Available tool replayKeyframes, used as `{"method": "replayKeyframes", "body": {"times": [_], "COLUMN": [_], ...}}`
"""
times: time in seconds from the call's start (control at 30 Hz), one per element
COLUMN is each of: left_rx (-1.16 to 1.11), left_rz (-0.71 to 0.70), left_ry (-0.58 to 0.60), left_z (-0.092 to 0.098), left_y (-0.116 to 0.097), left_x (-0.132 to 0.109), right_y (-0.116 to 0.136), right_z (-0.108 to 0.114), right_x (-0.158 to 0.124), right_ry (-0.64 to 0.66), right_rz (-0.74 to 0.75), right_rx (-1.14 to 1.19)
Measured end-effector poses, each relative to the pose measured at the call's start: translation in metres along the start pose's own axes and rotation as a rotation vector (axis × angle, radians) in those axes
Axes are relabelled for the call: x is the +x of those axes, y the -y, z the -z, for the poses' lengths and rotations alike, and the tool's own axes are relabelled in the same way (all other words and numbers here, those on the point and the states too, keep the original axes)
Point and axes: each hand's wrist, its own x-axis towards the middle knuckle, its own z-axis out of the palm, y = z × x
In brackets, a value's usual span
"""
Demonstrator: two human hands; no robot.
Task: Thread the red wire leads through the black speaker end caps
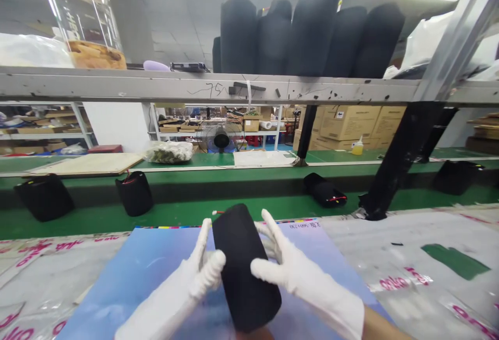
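Observation:
A black-wrapped pack (247, 272), rounded and fabric-like, is held tilted over a blue printed sheet (128, 283). A short red wire with a white plug sticks out at its upper left. My left hand (202, 267), in a white glove, grips the left side, with the thumb on the near face. On the opposite side my right hand (283, 262), also gloved in white, holds the pack between its thumb in front and fingers partly hidden behind.
Behind the sheet runs a green conveyor belt (187, 218) carrying similar black packs (134, 194). Overhead, a metal shelf (156, 84) bears several more packs (314, 33) and a glass jar (83, 23). A black-wrapped post (393, 163) stands at right.

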Motion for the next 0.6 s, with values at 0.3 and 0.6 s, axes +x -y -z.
{"method": "replayKeyframes", "body": {"times": [0.3, 0.6], "left_rx": [0.309, 0.167], "left_rz": [-0.242, -0.148], "left_ry": [-0.028, 0.128], "left_z": [-0.006, 0.000], "left_y": [0.012, -0.006], "left_x": [-0.001, 0.013], "right_y": [-0.055, -0.036], "right_z": [-0.020, 0.006], "right_x": [0.001, 0.011], "right_ry": [-0.097, -0.013], "right_rz": [0.295, 0.185], "right_rx": [-0.282, 0.014]}}
